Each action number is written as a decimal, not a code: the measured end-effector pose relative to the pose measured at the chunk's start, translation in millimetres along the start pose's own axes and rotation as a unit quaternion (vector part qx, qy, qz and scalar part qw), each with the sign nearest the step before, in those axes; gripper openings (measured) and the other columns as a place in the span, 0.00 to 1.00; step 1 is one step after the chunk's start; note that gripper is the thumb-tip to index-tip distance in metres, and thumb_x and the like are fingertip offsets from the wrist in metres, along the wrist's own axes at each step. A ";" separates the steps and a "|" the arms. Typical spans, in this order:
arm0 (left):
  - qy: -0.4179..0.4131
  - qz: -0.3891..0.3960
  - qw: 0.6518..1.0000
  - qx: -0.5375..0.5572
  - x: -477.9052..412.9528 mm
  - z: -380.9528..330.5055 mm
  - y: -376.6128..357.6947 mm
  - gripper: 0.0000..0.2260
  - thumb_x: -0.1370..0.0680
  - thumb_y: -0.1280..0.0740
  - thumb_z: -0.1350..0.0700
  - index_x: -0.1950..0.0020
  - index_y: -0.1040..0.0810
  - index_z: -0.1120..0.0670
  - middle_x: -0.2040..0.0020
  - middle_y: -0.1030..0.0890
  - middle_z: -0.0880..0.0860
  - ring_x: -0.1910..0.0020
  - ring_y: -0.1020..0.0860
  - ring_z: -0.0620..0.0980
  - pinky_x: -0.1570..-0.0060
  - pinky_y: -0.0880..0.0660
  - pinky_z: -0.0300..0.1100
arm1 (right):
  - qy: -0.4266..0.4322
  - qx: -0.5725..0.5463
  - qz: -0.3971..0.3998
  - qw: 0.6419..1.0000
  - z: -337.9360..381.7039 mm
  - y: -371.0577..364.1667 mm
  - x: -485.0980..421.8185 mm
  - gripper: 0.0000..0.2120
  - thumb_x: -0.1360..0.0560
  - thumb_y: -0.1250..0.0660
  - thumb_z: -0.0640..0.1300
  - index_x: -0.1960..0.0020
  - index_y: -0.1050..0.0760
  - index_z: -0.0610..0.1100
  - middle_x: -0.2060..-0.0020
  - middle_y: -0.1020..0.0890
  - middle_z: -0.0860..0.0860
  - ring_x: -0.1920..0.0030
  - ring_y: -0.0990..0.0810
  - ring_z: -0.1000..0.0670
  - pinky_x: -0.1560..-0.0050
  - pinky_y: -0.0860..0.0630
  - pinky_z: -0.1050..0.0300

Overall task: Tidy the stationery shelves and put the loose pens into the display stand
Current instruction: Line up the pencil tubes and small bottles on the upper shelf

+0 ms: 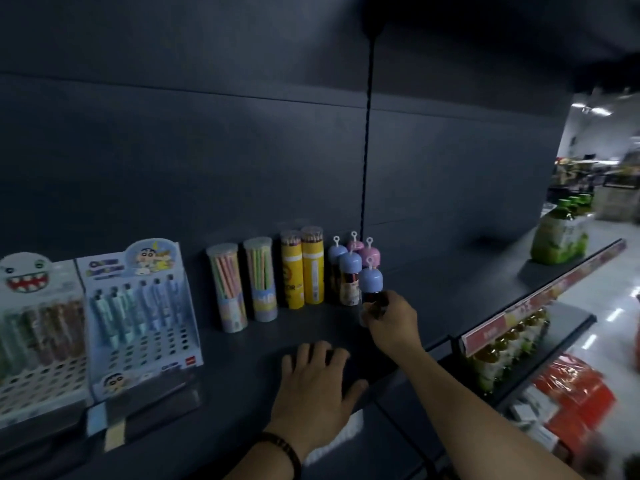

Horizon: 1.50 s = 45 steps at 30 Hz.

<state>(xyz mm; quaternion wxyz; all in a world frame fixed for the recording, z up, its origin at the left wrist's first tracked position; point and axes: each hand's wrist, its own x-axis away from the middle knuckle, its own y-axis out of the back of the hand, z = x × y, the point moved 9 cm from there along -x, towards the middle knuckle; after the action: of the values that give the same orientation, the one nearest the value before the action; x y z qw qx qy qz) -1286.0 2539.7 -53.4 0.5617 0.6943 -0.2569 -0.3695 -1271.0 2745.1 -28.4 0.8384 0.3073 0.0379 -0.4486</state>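
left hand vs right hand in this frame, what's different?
Left hand rests palm-down on the shelf, fingers relaxed, holding nothing; right hand grips the blue-capped bottle by its lower body. Left hand lies near the shelf's front edge; right hand reaches farther back, beside the other capped bottles. Left wrist wears a dark wristband; right wrist is bare. Both are over the same shelf.

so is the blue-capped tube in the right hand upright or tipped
Upright: the blue-capped tube stands cap up while the right hand grips its lower half; its base is hidden.
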 end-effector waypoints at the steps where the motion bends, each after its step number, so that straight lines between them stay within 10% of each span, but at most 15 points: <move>1: -0.006 -0.006 0.999 -0.031 -0.1 -3.5 -1.6 0.26 0.17 0.52 0.32 0.23 0.38 0.43 0.26 0.36 0.49 0.29 0.37 0.56 0.31 0.40 0.58 | -0.004 -0.001 0.000 1.000 -4.3 -0.2 -6.0 0.08 0.24 0.27 0.44 0.46 0.22 0.46 0.52 0.18 0.50 0.52 0.18 0.48 0.49 0.16 0.42; 19: -0.014 -0.034 0.997 -0.063 -0.8 -4.2 -7.5 0.26 0.17 0.56 0.32 0.25 0.38 0.43 0.27 0.35 0.50 0.32 0.37 0.55 0.34 0.38 0.56 | -0.041 -0.019 -0.007 0.999 -14.8 -10.1 -22.1 0.18 0.24 0.25 0.45 0.40 0.26 0.41 0.48 0.19 0.45 0.50 0.19 0.44 0.55 0.24 0.51; 25: -0.020 -0.033 0.999 -0.004 0.3 -0.6 -2.2 0.25 0.17 0.52 0.32 0.27 0.33 0.43 0.31 0.32 0.45 0.33 0.35 0.52 0.34 0.37 0.55 | 0.074 -0.025 -0.070 0.994 22.8 5.5 18.1 0.14 0.23 0.27 0.47 0.40 0.25 0.48 0.47 0.21 0.51 0.47 0.22 0.50 0.48 0.23 0.52; 45: 0.135 -0.191 0.972 -0.025 253.9 279.7 107.9 0.04 0.18 0.34 0.45 0.43 0.24 0.39 0.46 0.25 0.37 0.45 0.26 0.45 0.43 0.24 0.48 | 0.296 -0.018 0.259 0.919 234.2 -196.9 215.7 0.04 0.20 0.29 0.45 0.51 0.24 0.50 0.52 0.21 0.55 0.50 0.22 0.56 0.46 0.21 0.56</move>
<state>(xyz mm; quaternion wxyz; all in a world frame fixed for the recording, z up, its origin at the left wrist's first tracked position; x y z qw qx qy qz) -1352.8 2153.1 -32.6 0.5270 0.7599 -0.0319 -0.3792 -1345.1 2378.8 -7.1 0.8812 0.4098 0.2117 -0.1035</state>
